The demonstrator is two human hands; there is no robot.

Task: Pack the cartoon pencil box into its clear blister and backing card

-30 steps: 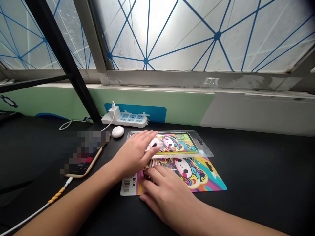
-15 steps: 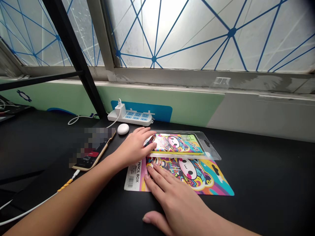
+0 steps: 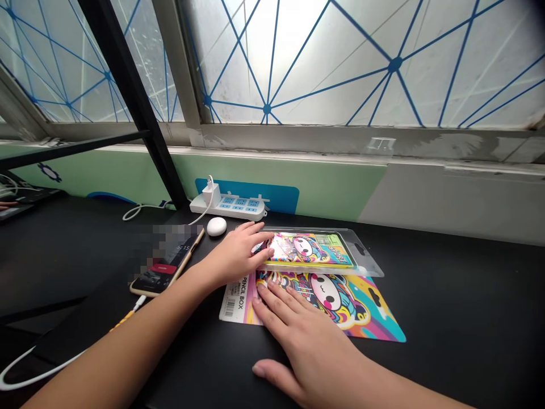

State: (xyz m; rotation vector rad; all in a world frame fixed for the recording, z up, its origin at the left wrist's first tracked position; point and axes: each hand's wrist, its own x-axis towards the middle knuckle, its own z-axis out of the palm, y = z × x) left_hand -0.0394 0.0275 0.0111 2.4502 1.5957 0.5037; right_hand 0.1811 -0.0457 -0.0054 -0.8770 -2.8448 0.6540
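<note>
A pencil box with a bright cartoon print and a yellow edge lies in a clear plastic blister shell. My left hand rests on the left end of them, thumb and fingers apart; part of that end is hidden. In front, partly under the shell, lies a colourful backing card with a hang hole, a barcode and the words "PENCIL BOX". My right hand lies flat on the card's left middle, its fingers stretched out and thumb spread over the black tabletop.
A charging phone lies left of my left forearm, near a white rounded case. Behind stands a white power strip with a plugged-in charger. A black metal post rises at the left, before the window wall.
The view has shifted slightly. Both hands stay on the blister shell and card, with hardly any movement; the card's left edge has turned a little.
</note>
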